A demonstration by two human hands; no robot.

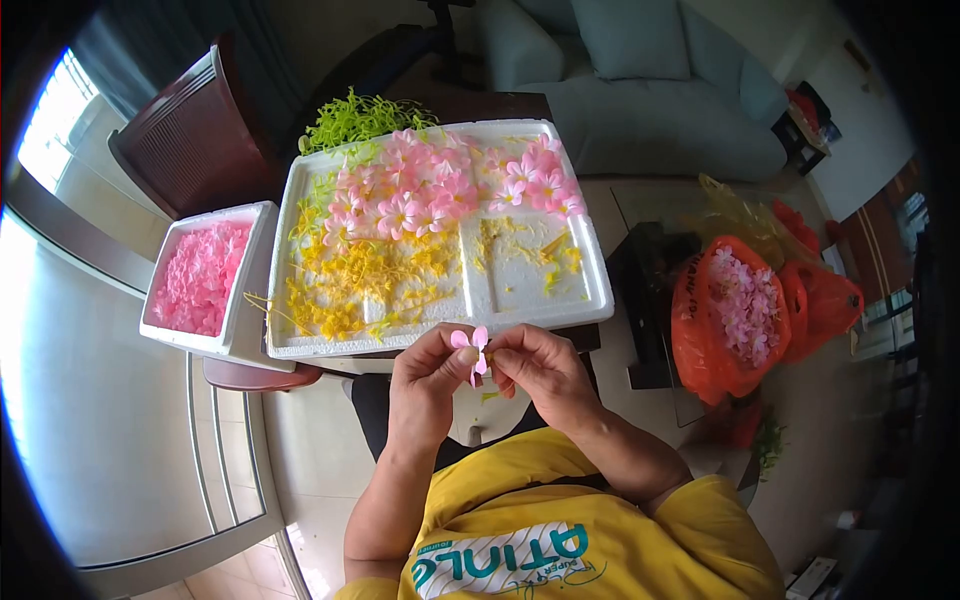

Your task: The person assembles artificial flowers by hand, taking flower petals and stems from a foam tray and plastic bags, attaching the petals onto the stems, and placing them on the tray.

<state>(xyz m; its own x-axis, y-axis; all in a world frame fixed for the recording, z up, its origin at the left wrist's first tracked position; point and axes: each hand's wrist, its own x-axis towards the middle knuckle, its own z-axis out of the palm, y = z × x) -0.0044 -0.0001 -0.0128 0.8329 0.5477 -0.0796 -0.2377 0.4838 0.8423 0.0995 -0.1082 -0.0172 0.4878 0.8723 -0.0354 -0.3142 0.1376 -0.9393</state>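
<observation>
Between my two hands, just off the front edge of the white foam tray [540, 309], is a pink artificial flower [477, 342] with its petals spread. My left hand [432, 370] pinches its petals between thumb and fingers. My right hand [540, 365] is closed at the flower's other side, fingertips together; whatever they grip there is too small to make out. On the tray, assembled pink flowers [410, 190] lie towards the back, with another group of pink flowers [545, 180] at the back right. Yellow flower centres [370, 275] are spread over the front left.
A foam box of pink petals [203, 275] stands left of the tray on a chair. Green stems [360, 120] are heaped behind the tray. At right, a red plastic bag [695, 340] holds pale pink flowers. A grey sofa [640, 120] stands at the back.
</observation>
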